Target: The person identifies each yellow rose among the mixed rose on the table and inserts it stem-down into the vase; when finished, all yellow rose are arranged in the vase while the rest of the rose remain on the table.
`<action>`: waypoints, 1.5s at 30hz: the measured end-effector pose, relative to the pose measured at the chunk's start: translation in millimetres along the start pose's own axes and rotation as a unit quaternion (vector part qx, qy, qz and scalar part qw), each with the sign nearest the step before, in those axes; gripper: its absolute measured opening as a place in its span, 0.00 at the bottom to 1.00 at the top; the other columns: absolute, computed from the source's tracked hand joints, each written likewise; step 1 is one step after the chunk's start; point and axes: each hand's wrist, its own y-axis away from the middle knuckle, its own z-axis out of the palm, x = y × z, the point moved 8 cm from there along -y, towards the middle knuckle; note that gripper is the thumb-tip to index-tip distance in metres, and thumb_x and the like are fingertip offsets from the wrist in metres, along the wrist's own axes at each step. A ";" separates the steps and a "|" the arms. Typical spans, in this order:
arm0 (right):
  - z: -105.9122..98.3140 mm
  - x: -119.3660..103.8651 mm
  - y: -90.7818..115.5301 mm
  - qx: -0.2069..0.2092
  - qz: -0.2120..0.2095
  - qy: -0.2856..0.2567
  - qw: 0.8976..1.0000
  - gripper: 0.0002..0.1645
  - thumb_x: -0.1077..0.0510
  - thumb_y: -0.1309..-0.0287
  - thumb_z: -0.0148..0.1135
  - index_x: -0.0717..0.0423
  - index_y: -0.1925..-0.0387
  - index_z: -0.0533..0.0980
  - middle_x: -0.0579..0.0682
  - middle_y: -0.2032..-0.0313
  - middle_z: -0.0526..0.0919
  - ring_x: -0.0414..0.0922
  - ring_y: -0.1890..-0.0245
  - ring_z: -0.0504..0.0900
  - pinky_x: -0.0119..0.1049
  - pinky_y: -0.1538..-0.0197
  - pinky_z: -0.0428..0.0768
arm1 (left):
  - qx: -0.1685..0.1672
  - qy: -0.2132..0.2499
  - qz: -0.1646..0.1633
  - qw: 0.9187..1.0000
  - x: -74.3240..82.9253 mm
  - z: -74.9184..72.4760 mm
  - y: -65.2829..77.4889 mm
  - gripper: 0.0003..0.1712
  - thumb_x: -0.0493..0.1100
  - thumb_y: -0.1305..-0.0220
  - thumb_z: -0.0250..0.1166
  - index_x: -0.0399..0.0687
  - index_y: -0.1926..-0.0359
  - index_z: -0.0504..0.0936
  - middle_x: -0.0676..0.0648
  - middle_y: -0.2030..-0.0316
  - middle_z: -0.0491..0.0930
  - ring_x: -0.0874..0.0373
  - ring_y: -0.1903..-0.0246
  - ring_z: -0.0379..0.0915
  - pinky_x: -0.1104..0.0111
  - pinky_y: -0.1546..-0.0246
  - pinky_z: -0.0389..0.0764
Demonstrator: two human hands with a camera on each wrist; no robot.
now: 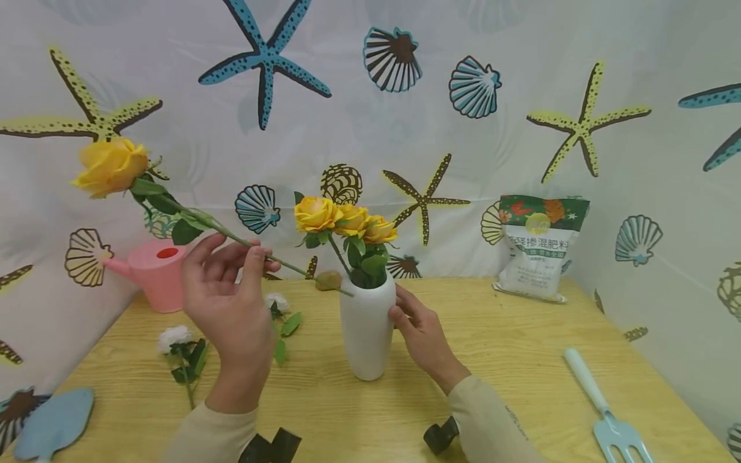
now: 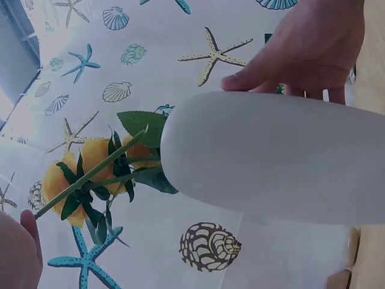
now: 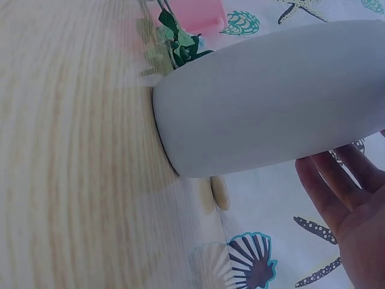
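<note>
My left hand (image 1: pixel 231 312) pinches the green stem of a long yellow rose (image 1: pixel 112 167) between thumb and fingers. The bloom points up and left, and the bare stem end slants down to the rim of a white vase (image 1: pixel 366 331), overlapping it in the head view. Three yellow roses (image 1: pixel 350 222) stand in the upright vase. My right hand (image 1: pixel 427 334) holds the vase's right side near the top, thumb in front and fingers behind. In the left wrist view the held stem (image 2: pixel 90 174) crosses in front of the vase's roses.
A pink watering can (image 1: pixel 159 276) is at the back left. White flowers (image 1: pixel 173 337) with green leaves lie left of the vase. A blue shovel (image 1: pixel 54 421) is front left, a pale blue fork (image 1: pixel 619 431) front right, a fertilizer bag (image 1: pixel 532 257) back right. Stones (image 1: pixel 328 280) lie behind the vase.
</note>
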 end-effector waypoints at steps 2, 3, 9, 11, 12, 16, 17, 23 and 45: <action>0.5 0.3 -0.2 -0.001 -0.002 0.001 1.000 0.32 0.42 0.26 0.51 0.52 0.28 0.67 0.60 0.41 0.82 0.58 0.41 0.81 0.41 0.46 0.84 | 0.005 0.013 0.007 1.000 -0.4 6.7 1.5 0.19 0.22 0.41 0.66 0.34 0.50 0.74 0.41 0.66 0.82 0.52 0.68 0.82 0.67 0.67 0.86; 0.6 1.0 -0.3 0.000 -0.001 0.001 1.000 0.32 0.43 0.26 0.51 0.52 0.28 0.67 0.60 0.42 0.82 0.57 0.42 0.82 0.41 0.46 0.84 | 0.006 0.015 0.008 1.000 -1.9 9.5 2.7 0.19 0.22 0.41 0.66 0.35 0.50 0.74 0.41 0.66 0.82 0.52 0.68 0.82 0.67 0.67 0.86; -0.2 0.2 0.6 0.003 -0.006 -0.001 1.000 0.32 0.42 0.26 0.51 0.51 0.28 0.67 0.60 0.41 0.81 0.57 0.43 0.82 0.39 0.47 0.84 | -0.020 -0.002 -0.006 1.000 -18.0 21.7 15.7 0.20 0.21 0.42 0.67 0.39 0.51 0.75 0.46 0.66 0.83 0.55 0.68 0.82 0.69 0.66 0.85; -0.6 -0.2 0.6 0.003 -0.009 -0.001 1.000 0.33 0.42 0.26 0.51 0.52 0.28 0.67 0.60 0.40 0.81 0.58 0.43 0.82 0.38 0.48 0.84 | -0.030 -0.010 -0.014 0.999 -23.5 23.7 20.4 0.19 0.22 0.41 0.67 0.40 0.51 0.76 0.48 0.66 0.83 0.57 0.68 0.82 0.70 0.65 0.85; -0.8 -0.3 0.5 0.003 -0.009 -0.002 1.000 0.33 0.41 0.26 0.51 0.52 0.28 0.67 0.60 0.40 0.81 0.58 0.42 0.82 0.38 0.48 0.84 | -0.036 -0.019 -0.016 0.999 -25.8 24.6 22.5 0.19 0.23 0.41 0.67 0.40 0.51 0.76 0.48 0.66 0.83 0.58 0.68 0.82 0.71 0.65 0.85; -0.9 0.0 0.1 0.000 -0.007 -0.002 1.000 0.33 0.40 0.27 0.51 0.51 0.28 0.67 0.60 0.38 0.80 0.58 0.42 0.82 0.35 0.48 0.83 | -0.059 -0.042 -0.024 0.997 -33.8 28.4 30.5 0.17 0.24 0.40 0.67 0.39 0.52 0.76 0.51 0.66 0.81 0.60 0.66 0.84 0.71 0.65 0.85; -1.0 0.0 0.0 -0.001 -0.007 -0.002 1.000 0.33 0.40 0.27 0.51 0.51 0.28 0.67 0.60 0.38 0.80 0.58 0.41 0.81 0.34 0.48 0.83 | -0.068 -0.053 -0.024 0.996 -35.4 29.7 32.5 0.16 0.24 0.39 0.66 0.38 0.53 0.76 0.52 0.66 0.80 0.61 0.65 0.84 0.72 0.64 0.85; -0.9 -0.6 -0.7 -0.004 -0.009 0.000 1.000 0.33 0.40 0.26 0.50 0.50 0.28 0.67 0.60 0.38 0.80 0.58 0.41 0.81 0.33 0.48 0.83 | -0.129 -0.141 0.007 0.982 -40.9 38.8 45.0 0.11 0.27 0.36 0.66 0.25 0.57 0.73 0.52 0.66 0.78 0.67 0.67 0.80 0.75 0.56 0.83; -0.7 0.1 -0.4 -0.006 0.002 0.001 1.000 0.36 0.37 0.28 0.51 0.51 0.28 0.67 0.58 0.38 0.80 0.57 0.41 0.81 0.39 0.46 0.84 | -0.189 -0.325 0.072 0.924 -60.3 39.0 70.3 0.06 0.34 0.38 0.70 0.38 0.60 0.84 0.41 0.62 0.79 0.48 0.61 0.65 0.67 0.66 0.69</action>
